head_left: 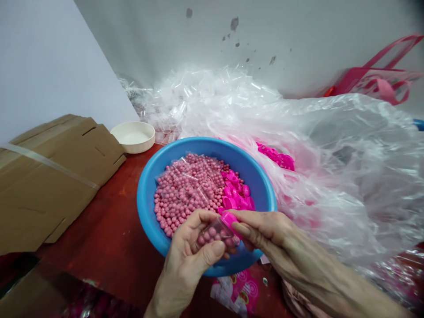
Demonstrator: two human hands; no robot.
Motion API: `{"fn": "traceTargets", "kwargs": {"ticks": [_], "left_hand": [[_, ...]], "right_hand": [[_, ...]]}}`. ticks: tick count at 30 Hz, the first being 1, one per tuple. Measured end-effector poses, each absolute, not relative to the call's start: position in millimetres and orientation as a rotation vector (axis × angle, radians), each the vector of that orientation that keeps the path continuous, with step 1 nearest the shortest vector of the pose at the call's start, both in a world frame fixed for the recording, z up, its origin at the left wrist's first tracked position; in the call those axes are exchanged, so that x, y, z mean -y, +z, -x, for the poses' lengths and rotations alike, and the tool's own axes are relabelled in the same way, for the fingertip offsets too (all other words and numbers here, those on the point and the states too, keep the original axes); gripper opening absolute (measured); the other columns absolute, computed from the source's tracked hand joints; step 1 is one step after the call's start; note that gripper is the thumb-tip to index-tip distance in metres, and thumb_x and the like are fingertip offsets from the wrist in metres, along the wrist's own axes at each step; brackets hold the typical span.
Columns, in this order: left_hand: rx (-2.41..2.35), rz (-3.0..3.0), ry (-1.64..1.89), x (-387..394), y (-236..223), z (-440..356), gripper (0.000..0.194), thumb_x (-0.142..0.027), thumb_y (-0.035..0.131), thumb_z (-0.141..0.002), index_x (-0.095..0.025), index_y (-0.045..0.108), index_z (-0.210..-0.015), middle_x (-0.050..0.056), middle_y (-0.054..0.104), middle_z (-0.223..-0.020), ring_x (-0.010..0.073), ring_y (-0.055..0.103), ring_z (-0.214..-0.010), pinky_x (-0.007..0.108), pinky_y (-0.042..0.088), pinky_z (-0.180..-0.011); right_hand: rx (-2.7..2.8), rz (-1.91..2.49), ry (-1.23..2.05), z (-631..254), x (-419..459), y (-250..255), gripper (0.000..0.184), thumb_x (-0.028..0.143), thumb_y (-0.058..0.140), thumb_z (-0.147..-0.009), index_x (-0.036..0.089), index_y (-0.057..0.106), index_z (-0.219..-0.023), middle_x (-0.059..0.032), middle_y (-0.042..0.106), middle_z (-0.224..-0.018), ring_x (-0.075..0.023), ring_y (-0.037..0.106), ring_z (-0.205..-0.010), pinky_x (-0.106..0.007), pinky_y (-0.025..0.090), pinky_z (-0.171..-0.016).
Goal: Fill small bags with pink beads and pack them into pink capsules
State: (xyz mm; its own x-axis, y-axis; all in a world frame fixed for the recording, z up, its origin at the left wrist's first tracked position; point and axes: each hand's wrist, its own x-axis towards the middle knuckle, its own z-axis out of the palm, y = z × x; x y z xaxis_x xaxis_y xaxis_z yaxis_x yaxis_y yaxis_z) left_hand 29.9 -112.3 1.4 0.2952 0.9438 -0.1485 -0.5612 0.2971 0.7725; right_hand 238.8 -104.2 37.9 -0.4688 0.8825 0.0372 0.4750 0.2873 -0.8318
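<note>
My left hand (pixel 192 260) is wrapped around a small clear plastic container (pixel 215 235) partly filled with round pink candy balls. At its open end sits a bright pink cap (pixel 228 219), pinched between the thumb and fingers of my right hand (pixel 265 227). Whether the cap is fully seated I cannot tell. Both hands are over the near rim of a blue basin (pixel 147 221). Inside the basin lie many loose pink balls (pixel 165 221), clear containers on top of them, and a pile of pink caps (pixel 236 194) at the right.
Flattened cardboard (pixel 62 172) and a shallow white dish (pixel 134 137) lie to the left on the red table (pixel 109 234). Behind the basin is a heap of clear containers (pixel 198 92). Plastic sheeting (pixel 331 154) spreads rightward, with more pink caps (pixel 276 157) showing. A pink bag (pixel 371 84) stands at far right.
</note>
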Motion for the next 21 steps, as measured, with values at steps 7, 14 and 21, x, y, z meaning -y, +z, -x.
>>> {"fn": "traceTargets", "kwargs": {"ticks": [7, 14, 21], "left_hand": [[-0.640, -0.421, 1.132, 103.0, 7.4, -38.9, 0.022, -0.008, 0.070, -0.074, -0.016, 0.063, -0.093, 0.002, 0.070, -0.083, 0.0131, 0.067, -0.073, 0.022, 0.051, -0.068], [-0.643, -0.608, 0.974, 104.2, 6.3, -42.5, 0.019, -0.015, 0.061, -0.084, -0.015, 0.066, -0.102, 0.003, 0.068, -0.083, 0.0117, 0.063, -0.076, 0.022, 0.047, -0.077], [-0.713, -0.727, 0.905, 105.6, -0.1, -43.7, 0.032, -0.032, 0.061, -0.083, -0.016, 0.058, -0.111, 0.000, 0.059, -0.068, 0.0079, 0.051, -0.050, 0.013, 0.038, -0.037]], "right_hand": [[2.154, 1.208, 1.082, -241.1, 99.8, 27.2, 0.043, 0.017, 0.048, -0.090, 0.030, 0.052, -0.131, 0.0000, 0.058, -0.130, -0.0250, 0.051, -0.121, -0.034, 0.045, -0.101], [2.152, 1.108, 1.086, -248.1, 96.8, 17.7, 0.050, 0.013, 0.031, -0.093, 0.029, 0.035, -0.141, -0.0003, 0.042, -0.141, -0.0214, 0.046, -0.125, -0.028, 0.044, -0.100], [2.163, 1.159, 1.137, -247.0, 92.9, 34.7, 0.040, 0.024, 0.032, -0.097, 0.029, 0.050, -0.132, -0.0023, 0.062, -0.124, -0.0165, 0.060, -0.109, -0.022, 0.052, -0.087]]}}
